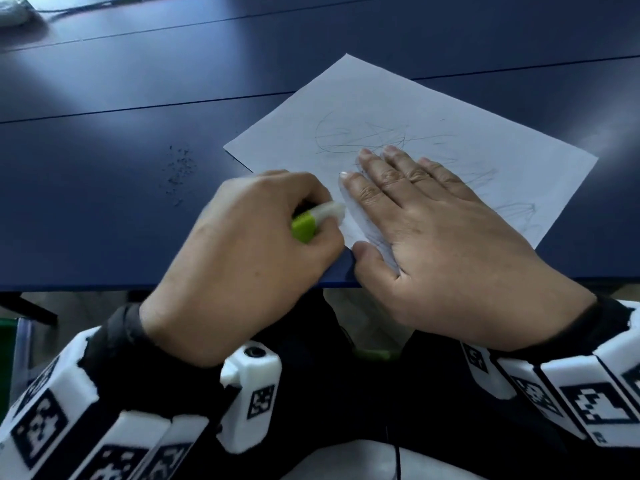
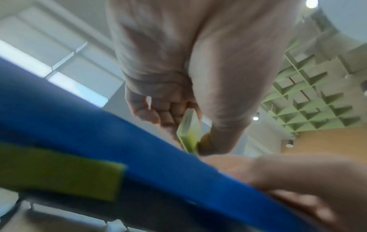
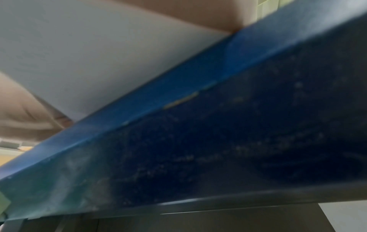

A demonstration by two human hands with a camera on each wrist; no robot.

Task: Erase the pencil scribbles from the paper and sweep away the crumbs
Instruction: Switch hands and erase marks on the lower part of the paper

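Note:
A white sheet of paper (image 1: 398, 109) with grey pencil scribbles (image 1: 360, 138) lies skewed on the blue table, its near corner at the table's front edge. My right hand (image 1: 415, 209) lies flat on the paper's near part, fingers straight and spread. My left hand (image 1: 263, 237) grips a white eraser in a green sleeve (image 1: 313, 221), its white tip touching the paper just left of my right index finger. In the left wrist view the green eraser (image 2: 189, 133) sits between my curled fingers above the table edge. In the right wrist view the paper's corner (image 3: 89, 55) overhangs the edge.
Dark eraser crumbs (image 1: 180, 171) are scattered on the blue table (image 1: 104, 202) left of the paper. A white object with a cable (image 1: 14, 12) lies at the far left corner. The table's front edge (image 1: 104, 287) runs just under my wrists.

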